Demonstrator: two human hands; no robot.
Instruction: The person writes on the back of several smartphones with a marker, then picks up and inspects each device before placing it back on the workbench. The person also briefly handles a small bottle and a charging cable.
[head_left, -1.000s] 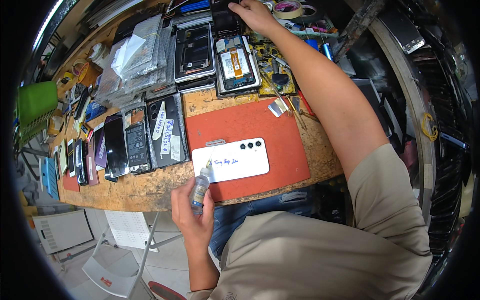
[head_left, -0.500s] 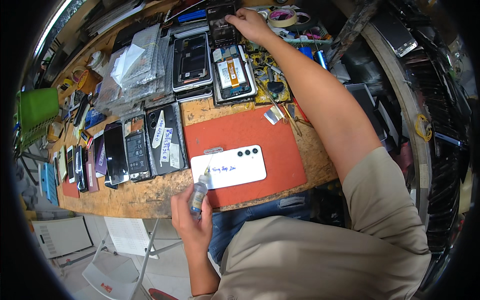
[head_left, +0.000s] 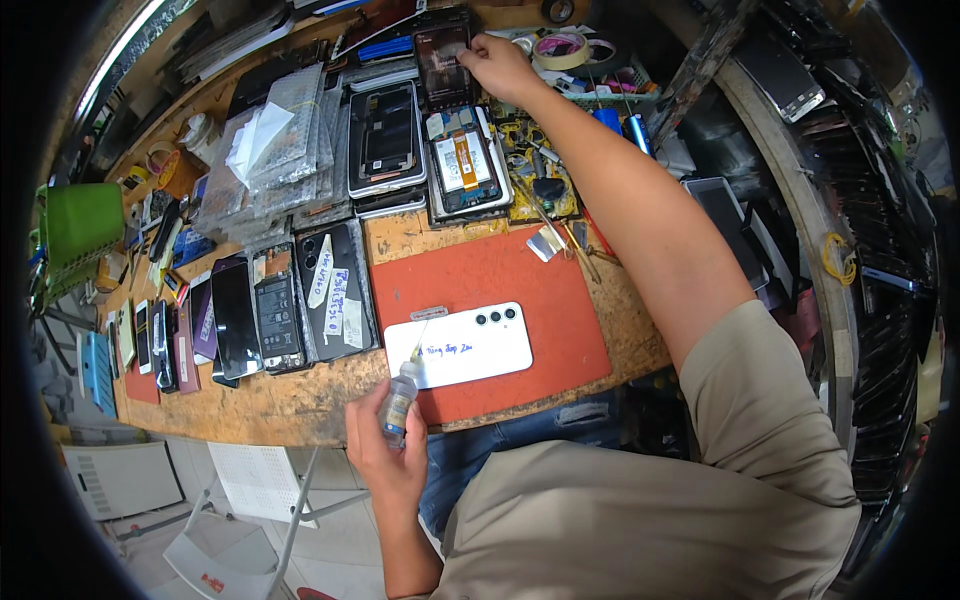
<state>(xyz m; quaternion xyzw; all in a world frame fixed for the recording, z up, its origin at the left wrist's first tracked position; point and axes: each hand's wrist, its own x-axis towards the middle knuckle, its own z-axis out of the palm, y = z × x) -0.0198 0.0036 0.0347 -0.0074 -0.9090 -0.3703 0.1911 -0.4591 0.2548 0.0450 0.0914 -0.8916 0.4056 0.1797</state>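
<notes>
Down at the near edge of the surface [head_left: 300, 405], I see my left hand [head_left: 385, 455] wrapped tight around a small dropper bottle [head_left: 402, 392], its thin nozzle tilted up toward the white phone [head_left: 458, 344] lying back-up just beyond the fingers. That phone rests on a red mat [head_left: 500, 275], with handwriting on its back cover and its camera lenses toward the right. Far ahead, my right hand [head_left: 500, 68] stretches out to the back of the surface, fingers pinched on the upper edge of a dark phone screen [head_left: 443, 65] that stands tilted. Just beside that hand lies a roll of tape [head_left: 560, 48]. Below it sits an opened phone [head_left: 465, 165] with its insides showing. Left of my left hand, a row of dark phones [head_left: 270, 305] lies side by side.
</notes>
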